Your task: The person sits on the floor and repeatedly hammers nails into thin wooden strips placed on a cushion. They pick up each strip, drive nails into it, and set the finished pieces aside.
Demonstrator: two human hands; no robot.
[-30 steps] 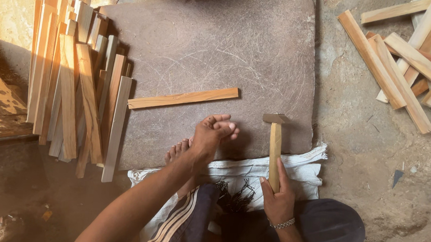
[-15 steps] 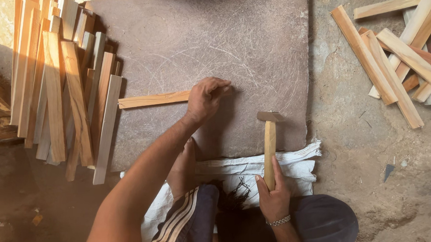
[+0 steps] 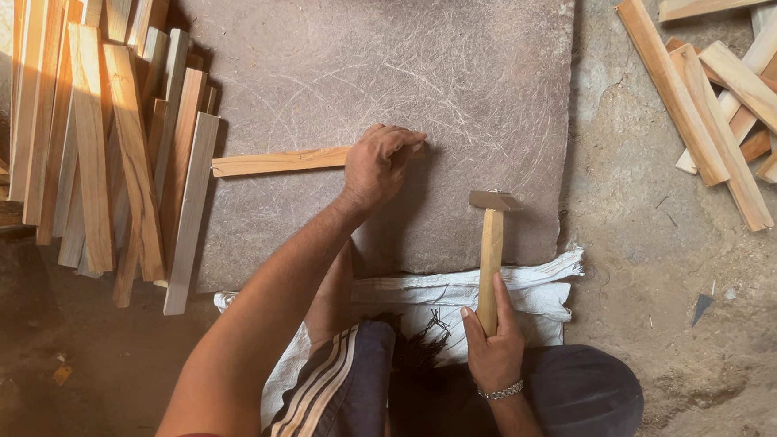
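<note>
My left hand (image 3: 379, 163) is closed over the right end of a thin wooden strip (image 3: 278, 161) that lies flat across a grey stone slab (image 3: 370, 58). My right hand (image 3: 492, 344) grips the wooden handle of a small hammer (image 3: 491, 247); its metal head rests on the slab near the slab's right edge, to the right of my left hand. I sit on a white sack (image 3: 455, 295) at the slab's near edge, knees spread.
A row of several wooden strips (image 3: 114, 133) leans along the slab's left side. A loose pile of wider wooden slats (image 3: 736, 95) lies on the dirt floor at the upper right. Bare earth surrounds the slab.
My left hand reached forward from near my foot and closed on the right end of the strip. The hammer stayed in my right hand, head down on the slab.
</note>
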